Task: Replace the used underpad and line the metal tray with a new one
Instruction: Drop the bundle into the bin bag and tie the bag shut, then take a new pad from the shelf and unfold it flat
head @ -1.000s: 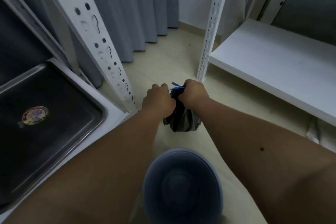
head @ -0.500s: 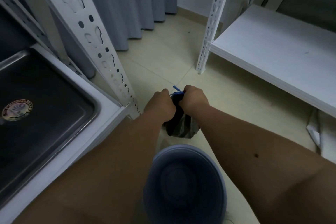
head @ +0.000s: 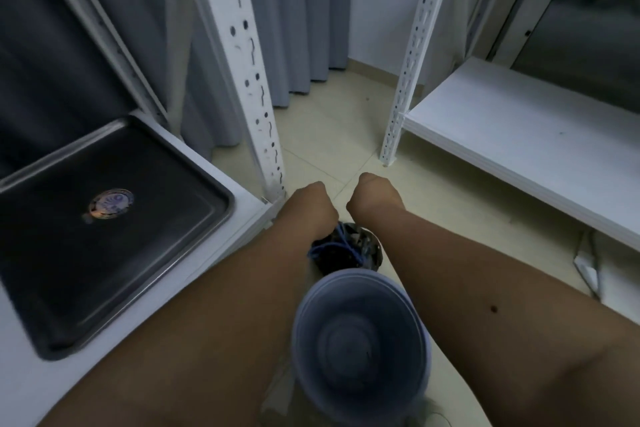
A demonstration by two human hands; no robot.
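Metal tray (head: 104,243) on shelf left of left hand (head: 311,204): holds only a round sticker (head: 110,203). Dark bag (head: 349,250) with blue cord below both hands. Left hand fisted, cord beneath it; grasp unclear. Right hand (head: 375,198) clenched, apart from the bag.

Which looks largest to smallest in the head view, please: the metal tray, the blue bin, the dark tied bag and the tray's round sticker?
1. metal tray
2. blue bin, though it sits nearer the camera, which enlarges it
3. dark tied bag, partly hidden
4. round sticker
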